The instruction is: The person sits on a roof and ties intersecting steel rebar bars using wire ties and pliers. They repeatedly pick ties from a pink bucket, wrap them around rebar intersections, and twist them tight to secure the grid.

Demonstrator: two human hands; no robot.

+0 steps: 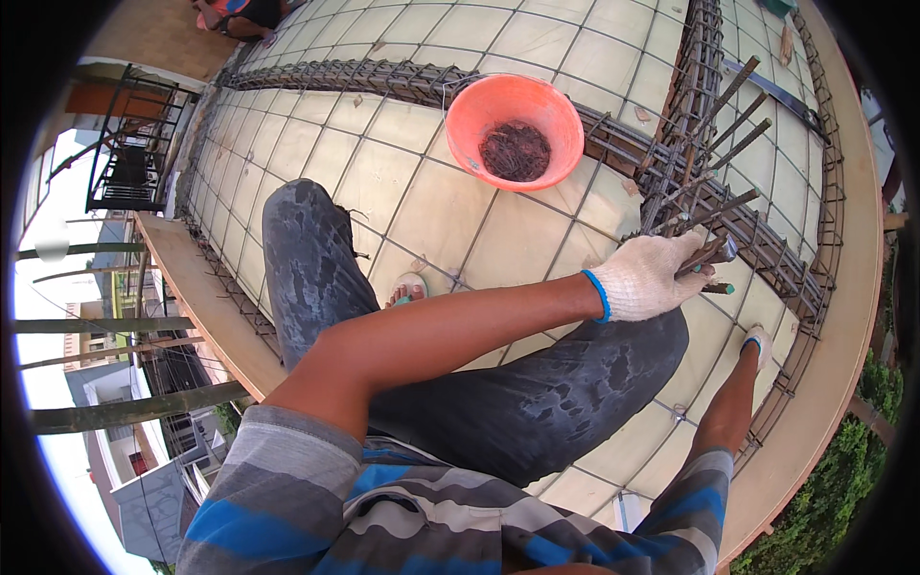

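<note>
My left hand (652,276), in a white knit glove with a blue cuff, reaches across my body. Its fingers are closed round rebar ends (707,257) at the column's bundle of steel; a shiny metal piece (729,250) shows just past the fingertips. Low at the right, my right hand (759,347), also gloved, is down by the steel mesh near the edge beam; its fingers are too small and turned away to read. An orange bucket (467,113) stands on the mesh ahead of me, with a dark tangle of thin wire (516,150) in its bottom.
Steel mesh lies over pale panels (383,182). A rebar beam cage (355,77) crosses behind the bucket, and upright bars (733,91) stick up at the right. A wooden edge board (858,316) borders a drop to greenery. Another person (251,17) sits far left.
</note>
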